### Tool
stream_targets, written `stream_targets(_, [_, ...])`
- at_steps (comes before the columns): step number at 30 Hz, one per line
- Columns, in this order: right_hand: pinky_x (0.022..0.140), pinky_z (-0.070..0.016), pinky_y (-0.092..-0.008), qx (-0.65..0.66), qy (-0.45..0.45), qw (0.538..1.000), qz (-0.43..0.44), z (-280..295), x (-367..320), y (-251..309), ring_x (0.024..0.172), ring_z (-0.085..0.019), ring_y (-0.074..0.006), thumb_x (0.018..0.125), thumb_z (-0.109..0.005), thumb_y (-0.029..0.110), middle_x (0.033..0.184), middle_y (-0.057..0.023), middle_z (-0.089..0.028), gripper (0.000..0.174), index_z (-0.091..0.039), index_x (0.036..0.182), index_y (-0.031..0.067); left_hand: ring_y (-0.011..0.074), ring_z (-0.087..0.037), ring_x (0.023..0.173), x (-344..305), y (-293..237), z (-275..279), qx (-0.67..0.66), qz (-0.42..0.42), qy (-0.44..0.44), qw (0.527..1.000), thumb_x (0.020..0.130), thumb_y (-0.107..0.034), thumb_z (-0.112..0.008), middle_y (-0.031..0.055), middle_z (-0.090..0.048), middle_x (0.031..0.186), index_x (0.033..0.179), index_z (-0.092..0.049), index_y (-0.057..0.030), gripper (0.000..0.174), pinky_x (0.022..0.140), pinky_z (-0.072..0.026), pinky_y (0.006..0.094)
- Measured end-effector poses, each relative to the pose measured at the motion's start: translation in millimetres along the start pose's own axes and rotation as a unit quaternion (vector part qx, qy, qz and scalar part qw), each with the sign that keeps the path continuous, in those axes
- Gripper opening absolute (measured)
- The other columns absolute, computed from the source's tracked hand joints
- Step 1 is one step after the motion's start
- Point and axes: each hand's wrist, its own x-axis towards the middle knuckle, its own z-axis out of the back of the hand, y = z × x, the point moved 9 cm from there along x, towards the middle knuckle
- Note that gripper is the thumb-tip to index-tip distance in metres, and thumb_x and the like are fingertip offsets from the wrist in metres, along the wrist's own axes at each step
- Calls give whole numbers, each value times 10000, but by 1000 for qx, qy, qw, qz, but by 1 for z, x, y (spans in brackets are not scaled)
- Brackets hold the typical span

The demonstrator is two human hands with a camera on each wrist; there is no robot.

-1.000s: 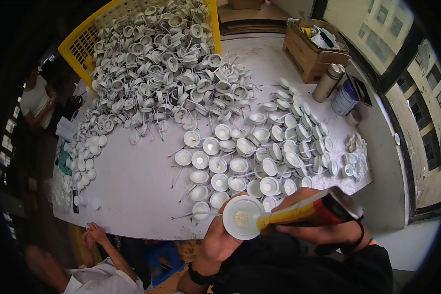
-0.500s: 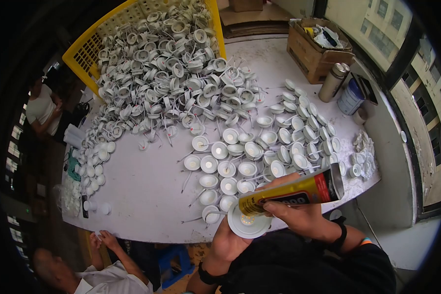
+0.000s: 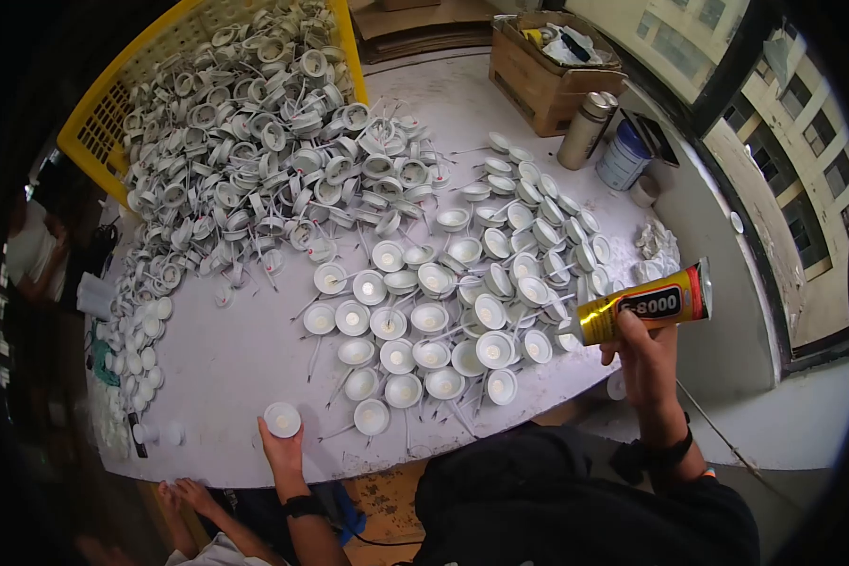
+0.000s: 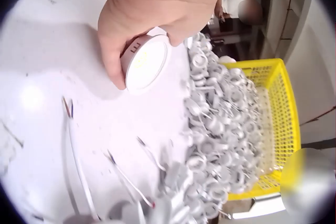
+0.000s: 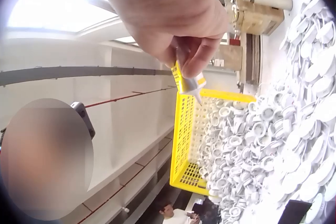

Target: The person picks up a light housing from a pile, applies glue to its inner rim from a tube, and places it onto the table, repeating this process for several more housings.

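Observation:
Near the table's front left, my left hand point(image 3: 283, 455) grips a small round white downlight point(image 3: 282, 419) by its rim. In the left wrist view, thumb and fingers wrap the sides of the downlight point(image 4: 147, 65), whose white face has a faint yellowish centre. Off to the right, my right hand point(image 3: 649, 366) holds up a yellow, black and red glue tube point(image 3: 646, 302), its label partly reading "-8000". The tube's pale nozzle point(image 5: 197, 97) points away from the hand in the right wrist view. Between the hands lie rows of white downlights point(image 3: 396, 357) with wire tails.
A yellow crate point(image 3: 99, 118) spills a heap of white lamp housings point(image 3: 264, 141) across the back. Small white caps point(image 3: 146, 354) lie at the left edge. A cardboard box point(image 3: 547, 80), a metal flask point(image 3: 587, 132) and a blue-topped tin point(image 3: 623, 156) stand back right. Another person's hands point(image 3: 184, 495) are front left.
The hands have parted. My left hand has carried the downlight left, away from my body. The glue tube, earlier over the downlight, has moved right and up in my right hand.

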Motion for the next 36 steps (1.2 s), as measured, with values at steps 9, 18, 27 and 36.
stream_targets(9, [410, -434, -238, 13, -70, 997, 44, 35, 1, 18, 511, -545, -140, 754, -575, 152, 679, -105, -551, 239, -508, 868, -47, 235, -450, 1019, 30, -14, 139, 29, -11, -219, 975, 824, -435, -408, 77, -465, 1117, 1130, -415, -63, 482, 845, -384, 372])
stream_targets(18, [403, -432, -235, 54, -98, 993, 26, 85, 17, 14, 518, -547, -139, 748, -578, 144, 677, -95, -552, 234, -508, 868, -44, 110, -472, 687, -32, -8, -151, 171, -202, -51, 963, 804, -213, -474, 31, -480, 797, 981, -485, -48, 242, 603, -400, 254])
stream_targets(27, [401, -429, -239, 94, -107, 990, 3, 144, 46, 1, 505, -532, -147, 742, -577, 139, 691, -101, -538, 218, -491, 852, -29, 93, -495, 509, -43, 216, -393, 476, 91, 259, 836, 785, -291, -523, 79, -549, 797, 915, -532, 14, 331, 383, -361, 190])
stream_targets(36, [397, -423, -235, 114, -128, 985, -17, 189, 68, -7, 498, -527, -142, 751, -558, 128, 688, -90, -535, 191, -486, 847, -21, 103, -451, 372, -12, 263, -399, 633, 105, 211, 737, 737, -341, -554, 73, -537, 577, 756, -546, 60, 402, 297, -327, 230])
